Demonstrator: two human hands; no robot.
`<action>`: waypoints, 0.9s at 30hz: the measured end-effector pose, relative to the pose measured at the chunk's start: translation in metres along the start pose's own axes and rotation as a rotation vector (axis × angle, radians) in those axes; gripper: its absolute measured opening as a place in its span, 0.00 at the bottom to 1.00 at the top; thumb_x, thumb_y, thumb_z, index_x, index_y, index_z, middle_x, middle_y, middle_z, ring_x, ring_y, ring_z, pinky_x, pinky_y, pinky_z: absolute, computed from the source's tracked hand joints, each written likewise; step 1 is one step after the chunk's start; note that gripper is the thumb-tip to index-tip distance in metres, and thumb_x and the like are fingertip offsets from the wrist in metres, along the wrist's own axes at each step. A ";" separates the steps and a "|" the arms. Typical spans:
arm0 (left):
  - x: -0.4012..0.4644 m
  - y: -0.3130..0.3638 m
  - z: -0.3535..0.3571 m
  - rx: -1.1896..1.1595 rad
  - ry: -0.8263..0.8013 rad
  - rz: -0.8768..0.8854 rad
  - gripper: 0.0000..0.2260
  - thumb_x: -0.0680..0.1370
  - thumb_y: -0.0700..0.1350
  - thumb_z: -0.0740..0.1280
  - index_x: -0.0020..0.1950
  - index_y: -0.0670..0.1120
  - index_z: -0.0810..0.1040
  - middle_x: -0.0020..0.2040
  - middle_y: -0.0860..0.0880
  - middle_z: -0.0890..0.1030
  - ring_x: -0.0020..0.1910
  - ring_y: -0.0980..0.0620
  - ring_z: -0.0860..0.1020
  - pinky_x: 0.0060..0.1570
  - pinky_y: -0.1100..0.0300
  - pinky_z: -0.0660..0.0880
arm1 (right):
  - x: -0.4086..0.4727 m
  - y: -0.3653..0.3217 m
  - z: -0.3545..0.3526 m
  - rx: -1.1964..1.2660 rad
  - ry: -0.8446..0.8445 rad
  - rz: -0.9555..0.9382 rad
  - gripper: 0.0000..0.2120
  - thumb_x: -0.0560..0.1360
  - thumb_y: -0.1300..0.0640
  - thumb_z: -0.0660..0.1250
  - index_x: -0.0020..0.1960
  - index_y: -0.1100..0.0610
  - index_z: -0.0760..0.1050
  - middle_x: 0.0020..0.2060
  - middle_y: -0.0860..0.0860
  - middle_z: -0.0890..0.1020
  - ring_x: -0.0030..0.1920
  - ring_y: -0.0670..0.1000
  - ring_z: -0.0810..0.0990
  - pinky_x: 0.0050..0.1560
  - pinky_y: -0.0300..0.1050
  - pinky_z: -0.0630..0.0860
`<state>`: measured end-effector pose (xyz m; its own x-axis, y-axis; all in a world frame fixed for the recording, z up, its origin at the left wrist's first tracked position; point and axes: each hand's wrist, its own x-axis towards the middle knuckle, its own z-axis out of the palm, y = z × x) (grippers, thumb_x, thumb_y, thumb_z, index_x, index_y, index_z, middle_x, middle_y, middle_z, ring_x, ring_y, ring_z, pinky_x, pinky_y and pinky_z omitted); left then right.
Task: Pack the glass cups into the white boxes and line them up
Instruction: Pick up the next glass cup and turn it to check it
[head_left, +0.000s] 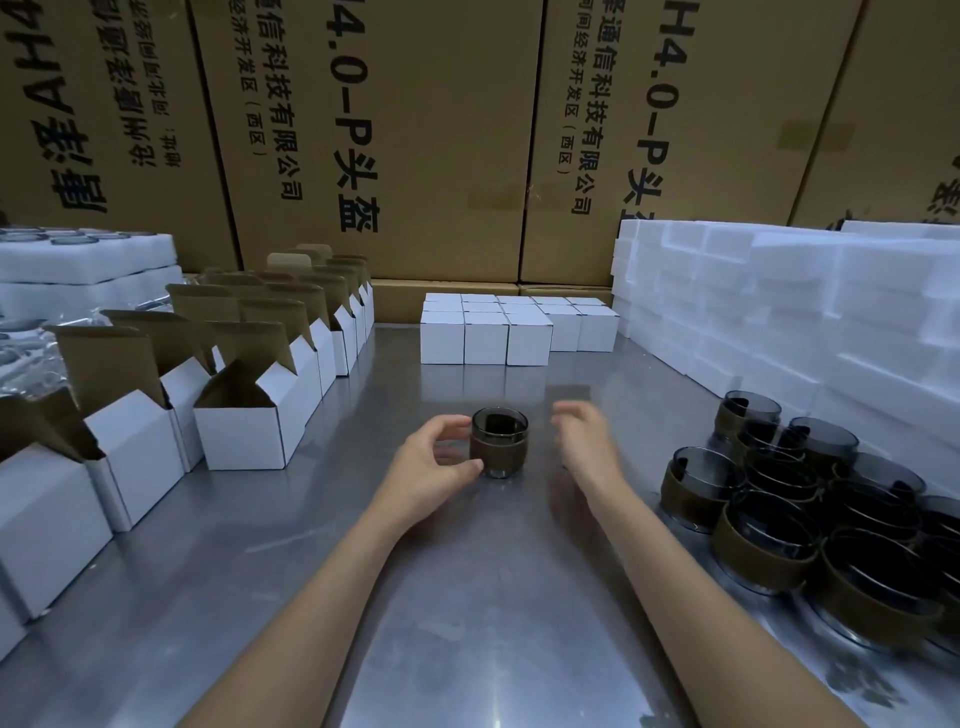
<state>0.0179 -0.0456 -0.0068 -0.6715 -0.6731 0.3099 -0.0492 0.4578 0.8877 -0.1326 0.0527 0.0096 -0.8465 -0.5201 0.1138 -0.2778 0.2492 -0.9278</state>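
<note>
A dark glass cup (500, 442) with a brown paper sleeve stands upright on the metal table (467, 597). My left hand (434, 467) curls around its left side, thumb and fingertips touching it. My right hand (584, 436) hovers open just right of the cup, not touching. Several open white boxes (249, 426) with brown flaps up stand in rows on the left. A block of closed white boxes (514, 327) is lined up at the back centre. Several more sleeved cups (779, 519) cluster at the right.
White foam blocks (779, 322) are stacked along the right edge. Foam trays with cups (78, 265) sit at the far left. Tall brown cartons (415, 130) wall off the back.
</note>
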 end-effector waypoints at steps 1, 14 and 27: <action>0.000 0.000 0.000 0.007 -0.010 -0.001 0.21 0.72 0.36 0.73 0.63 0.46 0.75 0.57 0.50 0.80 0.53 0.51 0.79 0.55 0.62 0.74 | 0.001 0.007 0.001 -0.007 -0.073 0.005 0.16 0.76 0.61 0.58 0.60 0.52 0.75 0.54 0.48 0.80 0.56 0.52 0.77 0.60 0.51 0.74; -0.001 -0.002 0.002 0.080 -0.151 0.080 0.30 0.67 0.42 0.78 0.64 0.58 0.70 0.60 0.56 0.78 0.59 0.55 0.77 0.62 0.58 0.73 | -0.008 0.019 -0.002 -0.165 -0.436 -0.294 0.24 0.61 0.42 0.78 0.52 0.39 0.72 0.50 0.44 0.80 0.44 0.39 0.77 0.51 0.39 0.74; -0.001 -0.001 0.008 0.183 -0.038 0.277 0.28 0.67 0.34 0.74 0.62 0.53 0.70 0.58 0.54 0.76 0.60 0.54 0.75 0.60 0.56 0.72 | -0.019 0.018 0.002 -0.177 -0.238 -0.647 0.29 0.62 0.53 0.79 0.58 0.40 0.70 0.54 0.37 0.74 0.53 0.43 0.75 0.52 0.44 0.73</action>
<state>0.0128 -0.0410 -0.0102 -0.7046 -0.4883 0.5149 0.0089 0.7194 0.6945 -0.1203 0.0654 -0.0102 -0.3703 -0.7678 0.5228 -0.7780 -0.0512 -0.6262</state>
